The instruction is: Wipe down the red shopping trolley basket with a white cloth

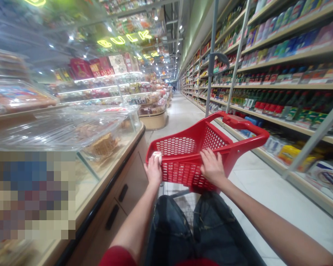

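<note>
Supermarket aisle with a pale tiled floor (246, 188), running far back under ceiling lights. From where I stand, tall, packed shelves (288, 70) line the person's right; on the left is a wood-fronted display counter (133, 168) bearing clear plastic packs (100, 122), beneath a glowing yellow BULK sign (124, 38).

Just beyond the counter's dark edge, a red shopping cart (177, 171) sits directly in front of the person. Its long axis runs crosswise: narrow end to the left, beside the counter, handle (262, 136) away to the right. It is glossy plastic, its basket walls pierced by rows of small holes.

The right hand (213, 168), the nearer to the handle, lies over the near rim, fingers slightly apart; I cannot tell whether they grip. The left hand (154, 170) is at the near corner of the narrow end, fingers closed on a small white item (157, 154), crumpled-looking and too blurred to name.
</note>
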`<move>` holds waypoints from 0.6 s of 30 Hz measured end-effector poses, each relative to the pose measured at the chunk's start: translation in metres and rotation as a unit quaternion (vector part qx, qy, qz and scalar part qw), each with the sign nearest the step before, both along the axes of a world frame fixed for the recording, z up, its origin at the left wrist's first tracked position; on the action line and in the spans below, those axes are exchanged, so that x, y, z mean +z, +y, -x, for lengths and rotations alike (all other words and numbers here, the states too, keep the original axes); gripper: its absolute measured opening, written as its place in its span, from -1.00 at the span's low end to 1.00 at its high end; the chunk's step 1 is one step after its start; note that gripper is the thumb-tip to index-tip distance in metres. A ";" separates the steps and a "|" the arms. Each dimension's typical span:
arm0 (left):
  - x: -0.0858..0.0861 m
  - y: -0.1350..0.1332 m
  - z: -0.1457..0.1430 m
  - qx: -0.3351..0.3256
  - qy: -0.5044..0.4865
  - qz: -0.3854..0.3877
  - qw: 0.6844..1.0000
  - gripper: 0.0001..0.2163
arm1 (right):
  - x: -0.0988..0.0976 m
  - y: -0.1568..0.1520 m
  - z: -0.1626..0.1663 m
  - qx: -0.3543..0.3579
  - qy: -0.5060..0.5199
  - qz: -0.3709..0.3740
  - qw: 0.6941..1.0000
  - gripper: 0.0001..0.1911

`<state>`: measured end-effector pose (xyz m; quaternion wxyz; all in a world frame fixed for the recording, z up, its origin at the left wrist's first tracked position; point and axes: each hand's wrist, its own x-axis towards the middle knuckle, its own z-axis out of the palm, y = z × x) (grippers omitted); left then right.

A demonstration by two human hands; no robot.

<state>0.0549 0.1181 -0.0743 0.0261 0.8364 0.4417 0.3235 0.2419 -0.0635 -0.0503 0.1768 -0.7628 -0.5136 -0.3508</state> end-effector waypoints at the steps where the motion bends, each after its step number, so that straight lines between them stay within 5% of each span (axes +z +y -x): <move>1: -0.001 -0.005 -0.005 -0.027 0.012 -0.017 0.999 -0.65 | 0.000 0.000 0.000 -0.001 -0.002 0.000 1.000 -0.50; 4: -0.001 -0.013 -0.013 -0.066 0.027 -0.029 0.997 -0.65 | 0.000 -0.001 -0.001 0.000 -0.004 0.001 1.000 -0.50; 11: 0.003 -0.001 0.002 0.051 -0.018 0.041 0.998 -0.64 | 0.000 0.000 0.001 0.003 0.002 -0.007 1.000 -0.50; 18: 0.012 -0.036 -0.031 -0.103 0.055 -0.033 0.993 -0.62 | 0.002 0.000 0.002 0.001 0.005 -0.003 1.000 -0.50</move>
